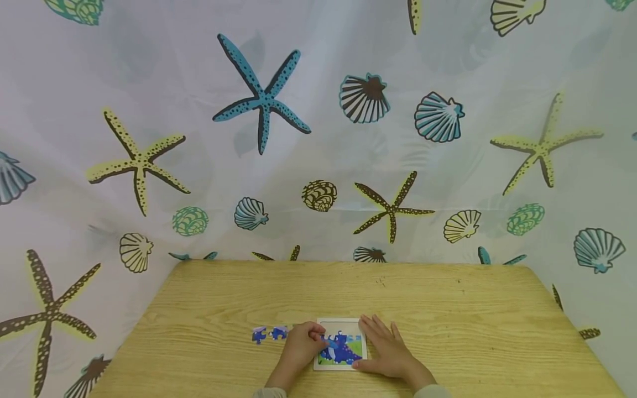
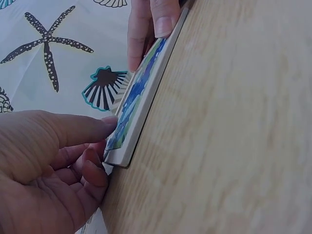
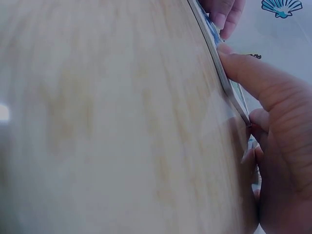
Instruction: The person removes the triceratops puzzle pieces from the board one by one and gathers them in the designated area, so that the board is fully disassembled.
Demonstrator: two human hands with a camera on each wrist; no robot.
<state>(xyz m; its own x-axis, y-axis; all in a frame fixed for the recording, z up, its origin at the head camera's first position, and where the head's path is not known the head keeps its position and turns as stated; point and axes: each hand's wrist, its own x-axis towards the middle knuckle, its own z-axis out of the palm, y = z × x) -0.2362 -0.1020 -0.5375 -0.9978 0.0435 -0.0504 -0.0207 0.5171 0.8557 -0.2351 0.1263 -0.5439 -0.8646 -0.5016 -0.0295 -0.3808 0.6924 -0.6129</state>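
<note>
A square puzzle tray (image 1: 340, 367) with a pale rim lies on the table, its lower part filled with a picture of a blue-purple dinosaur (image 1: 343, 351) on green. At the tray's left side is my left hand (image 1: 301, 345), its thumb (image 2: 105, 127) touching the puzzle surface while other fingers bend beside the edge. I cannot tell whether it pinches a piece there. My right hand (image 1: 390, 351) rests along the tray's right side, fingers spread toward the upper corner. Its thumb (image 3: 239, 66) lies on the near right rim.
Loose puzzle pieces (image 1: 269, 333) lie left of the tray, partly hidden by my left hand. The wooden table (image 1: 473, 320) ends at a hanging cloth (image 1: 318, 155) printed with starfish and shells, which also closes in both sides.
</note>
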